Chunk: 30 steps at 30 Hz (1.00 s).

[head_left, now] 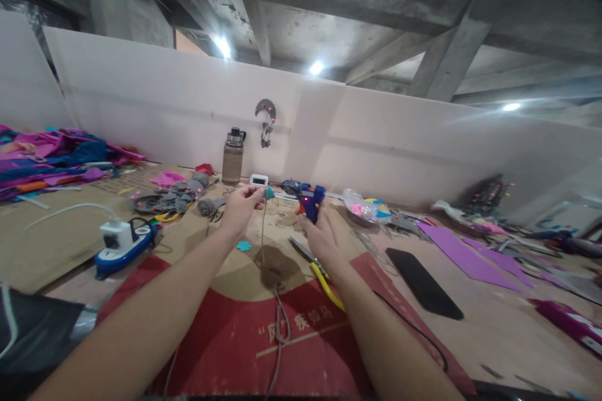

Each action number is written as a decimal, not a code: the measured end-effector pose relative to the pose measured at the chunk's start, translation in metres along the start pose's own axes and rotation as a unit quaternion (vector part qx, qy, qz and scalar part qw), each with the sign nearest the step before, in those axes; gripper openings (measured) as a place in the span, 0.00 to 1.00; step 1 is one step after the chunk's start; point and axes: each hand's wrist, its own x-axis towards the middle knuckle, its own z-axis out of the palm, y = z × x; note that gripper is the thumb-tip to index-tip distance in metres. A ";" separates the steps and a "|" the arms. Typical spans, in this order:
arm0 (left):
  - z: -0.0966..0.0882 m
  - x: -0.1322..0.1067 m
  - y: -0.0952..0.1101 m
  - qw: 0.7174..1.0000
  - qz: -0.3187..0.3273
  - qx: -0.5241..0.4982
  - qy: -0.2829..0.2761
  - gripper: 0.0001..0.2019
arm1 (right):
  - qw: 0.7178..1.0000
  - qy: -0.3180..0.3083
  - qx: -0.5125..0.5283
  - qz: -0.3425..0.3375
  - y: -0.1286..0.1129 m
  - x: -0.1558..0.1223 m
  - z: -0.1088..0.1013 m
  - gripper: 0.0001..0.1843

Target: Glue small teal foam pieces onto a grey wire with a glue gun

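My left hand (241, 208) pinches a small teal felt piece (269, 193) between thumb and fingertips. From that piece a grey cord (263, 235) hangs down to the table and runs in a loose bundle over the red board (211, 338). Wrapped round the handle of a blue hot glue gun (309, 202), my right hand (320, 235) holds it just right of the felt, a small red light showing on its body. A teal flower-shaped cutout (243, 245) lies below my left hand. Yellow-handled scissors (325, 285) lie partly hidden under my right forearm.
A bottle (232, 160) and small white digital display (258, 180) stand by the back panel, where a grey moon ornament (266, 109) hangs. A power strip (125, 247) and fabric heap (61, 153) are left. Rightward lie a black phone (423, 282) and purple sheets (463, 257).
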 end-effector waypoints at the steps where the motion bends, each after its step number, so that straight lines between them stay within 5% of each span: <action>1: 0.000 0.000 0.000 1.000 -0.001 0.003 -0.003 0.12 | 0.999 -0.002 0.009 0.034 0.005 0.002 0.000 0.15; 5: 0.001 -0.001 -0.001 0.999 0.006 0.036 0.000 0.11 | 0.982 -0.043 0.039 0.180 0.023 0.010 -0.002 0.10; 9: 0.002 -0.002 0.000 0.996 0.030 0.084 -0.004 0.10 | 0.969 -0.086 -0.009 0.230 0.043 0.016 -0.007 0.04; 14: 0.009 -0.010 0.006 0.986 0.078 0.149 -0.019 0.08 | 0.982 -0.001 -0.120 0.145 0.044 0.015 -0.017 0.13; 17: 0.014 -0.017 0.008 0.972 0.117 0.202 -0.024 0.06 | 0.981 0.033 -0.175 0.072 0.026 0.013 -0.013 0.10; 20: 0.017 -0.023 0.008 0.951 0.173 0.253 -0.034 0.03 | 0.996 -0.033 -0.021 0.082 0.008 0.008 0.005 0.09; 23: 0.018 -0.025 0.010 0.938 0.213 0.273 -0.032 0.02 | 0.981 -0.062 0.151 0.106 -0.001 0.002 0.026 0.14; 30: 0.023 -0.031 0.014 0.961 0.133 0.238 -0.040 0.05 | 0.921 -0.072 0.336 0.185 -0.017 -0.005 0.032 0.16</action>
